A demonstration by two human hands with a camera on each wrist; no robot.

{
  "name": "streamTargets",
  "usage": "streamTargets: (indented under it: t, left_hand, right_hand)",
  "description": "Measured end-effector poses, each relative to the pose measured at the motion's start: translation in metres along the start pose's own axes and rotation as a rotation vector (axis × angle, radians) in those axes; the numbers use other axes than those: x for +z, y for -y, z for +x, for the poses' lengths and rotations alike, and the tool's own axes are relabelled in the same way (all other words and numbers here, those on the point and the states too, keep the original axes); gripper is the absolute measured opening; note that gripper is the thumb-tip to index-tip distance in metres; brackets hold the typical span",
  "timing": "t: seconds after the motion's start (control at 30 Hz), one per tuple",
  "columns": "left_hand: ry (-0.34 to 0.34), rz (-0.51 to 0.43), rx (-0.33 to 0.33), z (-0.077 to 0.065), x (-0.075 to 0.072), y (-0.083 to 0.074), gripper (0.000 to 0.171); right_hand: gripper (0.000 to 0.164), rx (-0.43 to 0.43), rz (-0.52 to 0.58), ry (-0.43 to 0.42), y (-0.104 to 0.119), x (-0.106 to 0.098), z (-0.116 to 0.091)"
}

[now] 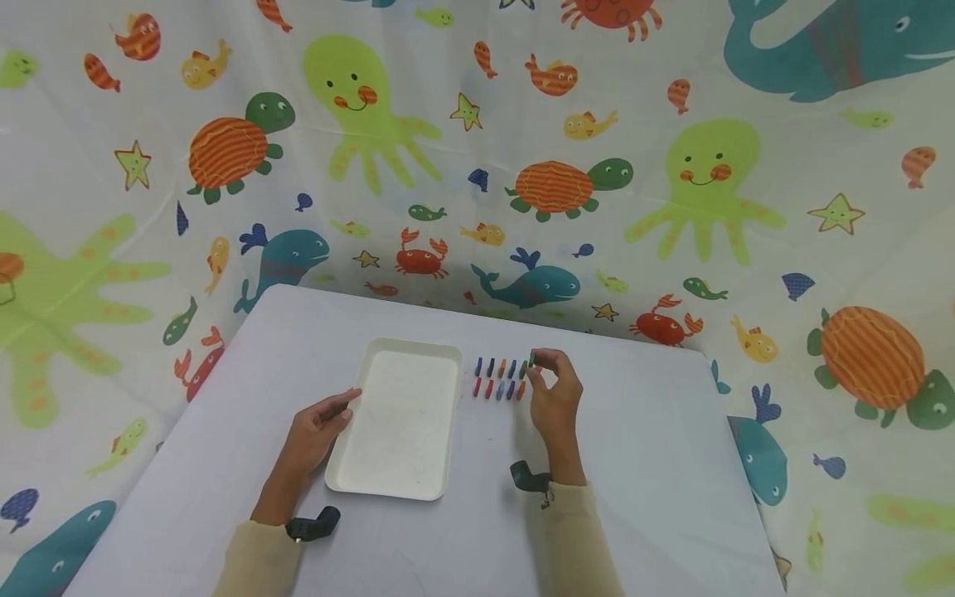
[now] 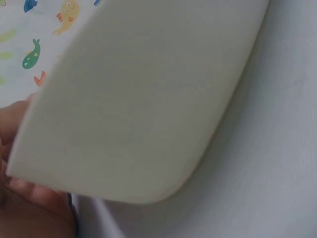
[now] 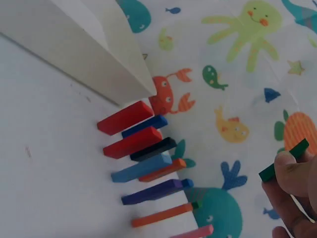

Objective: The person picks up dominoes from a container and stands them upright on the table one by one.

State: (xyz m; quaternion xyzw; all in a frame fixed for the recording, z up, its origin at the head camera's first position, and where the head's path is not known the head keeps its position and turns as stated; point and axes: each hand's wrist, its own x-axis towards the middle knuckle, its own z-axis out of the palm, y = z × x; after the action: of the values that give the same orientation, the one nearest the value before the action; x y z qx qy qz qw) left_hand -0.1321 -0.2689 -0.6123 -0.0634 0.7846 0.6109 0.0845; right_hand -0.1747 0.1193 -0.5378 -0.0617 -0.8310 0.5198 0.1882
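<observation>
My right hand (image 1: 555, 400) pinches a small dark green pastel stick (image 3: 283, 160) between thumb and fingers, at the right end of two short rows of similar sticks. Among these square-edged sticks are a red one (image 3: 125, 118), a light blue one (image 3: 141, 167), a purple one (image 3: 151, 192) and an orange one (image 3: 162, 214). A pink stick (image 3: 192, 232) lies nearest the lower edge of the right wrist view. My left hand (image 1: 315, 431) rests at the left side of a shallow white tray (image 1: 455, 419), with fairly straight fingertips touching its rim.
White cloth covers the table (image 1: 656, 464), and its far edge meets a hanging sheet (image 1: 477, 224) printed with sea animals. Faint coloured smudges mark the cloth near the sticks. A black wrist camera (image 1: 313, 525) is strapped to the left wrist, another (image 1: 530, 477) to the right.
</observation>
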Motion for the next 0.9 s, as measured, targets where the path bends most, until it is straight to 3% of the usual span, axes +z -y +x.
streamTargets:
  t: [0.33, 0.67, 0.9]
  left_hand:
    - [-0.005, 0.028, 0.059, -0.003, 0.000, -0.001, 0.048]
    - [-0.006, 0.023, 0.028, -0.004, 0.001, -0.003, 0.048]
    - [-0.009, 0.043, 0.040, -0.004, 0.002, -0.001, 0.048]
  right_hand:
    - [0.031, 0.027, -0.048, 0.009, -0.032, -0.003, -0.003]
    - [0.031, 0.128, -0.112, 0.030, -0.051, -0.002, -0.007]
    - [0.028, 0.136, -0.119, 0.044, -0.066, -0.001, -0.010]
